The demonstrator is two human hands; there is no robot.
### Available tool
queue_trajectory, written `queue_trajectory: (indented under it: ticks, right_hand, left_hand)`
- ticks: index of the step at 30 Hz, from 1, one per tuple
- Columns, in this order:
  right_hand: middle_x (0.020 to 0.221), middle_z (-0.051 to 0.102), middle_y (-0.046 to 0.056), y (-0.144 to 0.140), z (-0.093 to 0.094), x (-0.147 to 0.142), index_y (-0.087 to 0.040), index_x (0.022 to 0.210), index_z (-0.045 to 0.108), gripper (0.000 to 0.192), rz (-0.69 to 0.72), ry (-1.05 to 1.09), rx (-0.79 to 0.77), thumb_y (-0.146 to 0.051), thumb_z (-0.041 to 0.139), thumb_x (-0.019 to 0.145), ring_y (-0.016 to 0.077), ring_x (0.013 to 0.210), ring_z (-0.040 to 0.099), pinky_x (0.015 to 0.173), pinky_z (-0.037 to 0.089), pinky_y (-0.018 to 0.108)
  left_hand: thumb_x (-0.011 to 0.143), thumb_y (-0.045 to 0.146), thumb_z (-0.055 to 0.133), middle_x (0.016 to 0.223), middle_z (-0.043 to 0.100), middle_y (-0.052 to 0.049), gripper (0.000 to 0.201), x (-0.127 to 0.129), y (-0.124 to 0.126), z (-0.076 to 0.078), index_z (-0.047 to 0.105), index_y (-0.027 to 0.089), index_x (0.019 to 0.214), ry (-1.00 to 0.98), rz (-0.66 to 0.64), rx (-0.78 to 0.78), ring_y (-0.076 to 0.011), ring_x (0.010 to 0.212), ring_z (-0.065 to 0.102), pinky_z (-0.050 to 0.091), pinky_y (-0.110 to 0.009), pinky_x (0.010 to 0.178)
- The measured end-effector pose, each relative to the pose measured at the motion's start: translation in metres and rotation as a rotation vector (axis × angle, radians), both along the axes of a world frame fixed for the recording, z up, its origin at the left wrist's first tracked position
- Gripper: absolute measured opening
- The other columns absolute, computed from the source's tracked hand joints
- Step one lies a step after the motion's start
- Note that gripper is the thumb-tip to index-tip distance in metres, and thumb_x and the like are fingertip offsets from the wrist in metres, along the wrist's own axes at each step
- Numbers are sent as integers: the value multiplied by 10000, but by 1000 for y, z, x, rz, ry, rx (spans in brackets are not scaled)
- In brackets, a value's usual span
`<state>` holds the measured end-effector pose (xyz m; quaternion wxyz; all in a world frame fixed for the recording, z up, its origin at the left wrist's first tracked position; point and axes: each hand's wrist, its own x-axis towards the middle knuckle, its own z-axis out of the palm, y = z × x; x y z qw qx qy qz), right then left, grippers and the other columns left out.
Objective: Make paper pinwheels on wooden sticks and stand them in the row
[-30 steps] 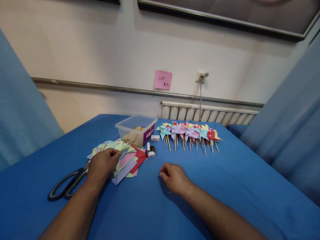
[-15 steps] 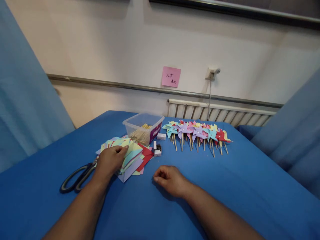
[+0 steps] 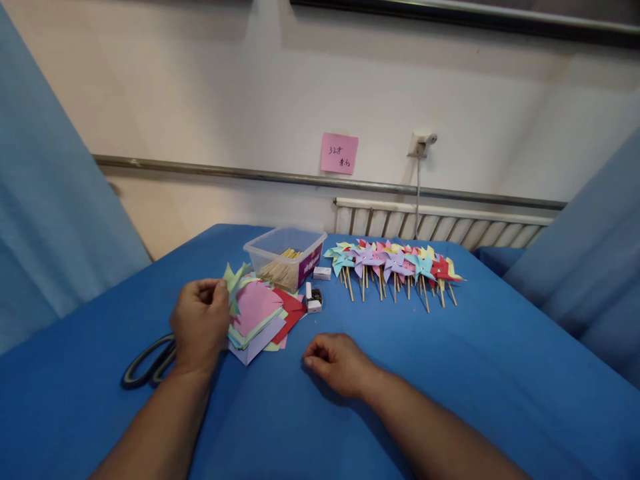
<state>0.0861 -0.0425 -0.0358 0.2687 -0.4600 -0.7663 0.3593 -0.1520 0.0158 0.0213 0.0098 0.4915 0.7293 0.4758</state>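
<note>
My left hand (image 3: pixel 201 319) pinches a pale green paper sheet (image 3: pixel 235 283) with cut, pointed corners between thumb and fingers, raised over the left side of a paper stack. A pink sheet tops this stack of coloured papers (image 3: pixel 257 307), with lilac and red sheets sticking out beneath. My right hand (image 3: pixel 337 363) rests on the blue cloth, loosely curled, with nothing visible in it. Beside my left wrist lie scissors (image 3: pixel 145 365), their blades hidden behind the hand. A small open box (image 3: pixel 314 299) with dark contents stands beyond my right hand.
A clear plastic tub (image 3: pixel 285 250) of wooden sticks (image 3: pixel 280 268) stands behind the papers. A small white box (image 3: pixel 322 273) lies next to it. Several finished pinwheels (image 3: pixel 395 263) lie in a row at the back right. Wall and radiator (image 3: pixel 445 223) bound the blue-covered table (image 3: pixel 450 380).
My left hand has lifted the pale green sheet off the stack and drawn it up and left, uncovering a pink one. My right hand has hardly moved.
</note>
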Motion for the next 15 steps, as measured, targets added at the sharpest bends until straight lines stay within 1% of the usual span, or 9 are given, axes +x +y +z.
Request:
queue_trajectory:
  ticks: [2,3,5,7,9,10,12,15]
  right_hand:
    - [834,697,-2,0,2,0,-199,880,667,114,2,-7,0,-229,563,844,109,722,595,630,414,203]
    - [841,698,-2,-1,3,0,-201,881,668,114,8,-12,4,-229,564,844,110,731,598,638,416,203]
    - [855,700,0,-2,4,1,-205,886,671,115,23,-22,17,-230,567,842,113,750,604,651,420,204]
    - [860,701,0,-3,5,2,-209,892,672,119,32,-32,28,-233,569,840,113,754,608,653,420,204]
    - [861,703,1,-3,5,2,-209,895,671,118,35,-38,42,-237,573,835,114,752,610,651,418,204]
    - [864,704,2,-4,5,3,-208,894,671,117,34,-39,49,-237,574,834,114,751,610,650,417,204]
    - [864,704,2,-4,6,3,-208,890,669,114,32,-43,56,-236,574,833,115,752,612,647,416,203]
    - [852,700,0,-5,7,3,-207,890,668,112,33,-44,60,-235,576,834,112,727,603,635,411,206]
  left_hand:
    - [804,430,502,890,695,-54,292,0,1,-2,606,192,938,0,-29,-2,-199,765,649,478,-279,641]
    - [787,413,526,864,699,-46,256,0,2,-2,614,199,898,10,-63,-41,-201,760,652,477,-279,648]
    - [769,377,543,861,707,-45,220,2,5,-4,624,204,878,71,-146,-176,-213,779,658,475,-286,672]
    - [768,359,537,915,711,-57,253,5,7,-6,629,201,943,147,-203,-290,-228,828,659,472,-298,704]
    - [773,349,529,979,705,-76,321,6,8,-7,621,194,1037,230,-248,-361,-243,883,653,470,-311,741]
    - [769,339,530,1004,701,-87,339,7,9,-9,620,189,1059,283,-276,-383,-251,911,647,467,-319,763]
    - [752,303,536,1046,686,-118,327,7,9,-10,638,177,1036,417,-319,-394,-275,979,624,454,-338,819]
    - [740,255,518,1017,681,-142,219,6,10,-11,660,181,889,585,-304,-388,-303,1011,603,434,-364,849]
